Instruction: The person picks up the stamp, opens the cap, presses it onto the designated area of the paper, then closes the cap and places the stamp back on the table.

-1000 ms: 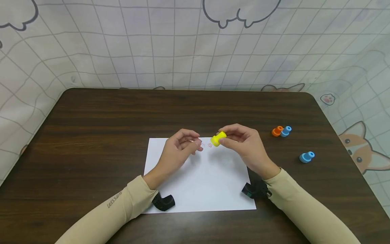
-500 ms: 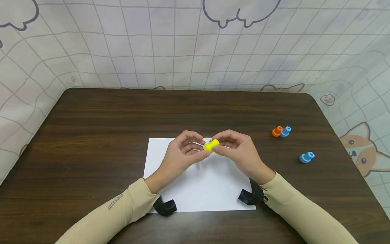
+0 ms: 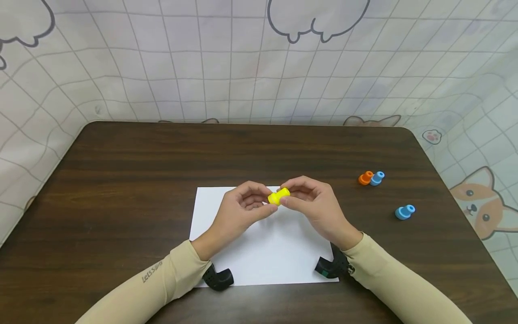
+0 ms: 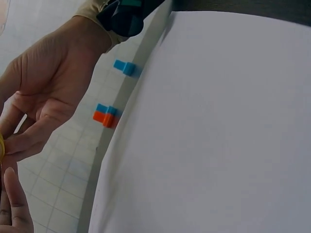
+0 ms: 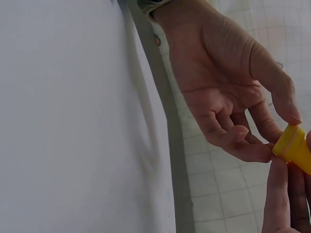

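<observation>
Held between both hands above the white paper [image 3: 275, 256] is a small yellow toy stamp [image 3: 279, 196]. Thumb and fingers of my left hand [image 3: 234, 211] pinch its wider left end. My right hand [image 3: 321, 211] pinches the narrower knob end. A thin seam runs round the wide end of the stamp [image 5: 295, 145] in the right wrist view, where the left hand [image 5: 218, 73] reaches in from above. Only a sliver of yellow shows at the edge of the left wrist view, beside the right hand [image 4: 53, 82].
An orange stamp [image 3: 366, 178] and a blue stamp [image 3: 377, 178] stand side by side on the dark wooden table [image 3: 121, 180], at right. Another blue stamp [image 3: 405, 212] stands nearer. A patterned curtain [image 3: 259, 67] hangs behind the table.
My right hand has brought the yellow stamp left and slightly down. My left hand, earlier apart from it, has taken hold of its wide end. The head view has tilted slightly.
</observation>
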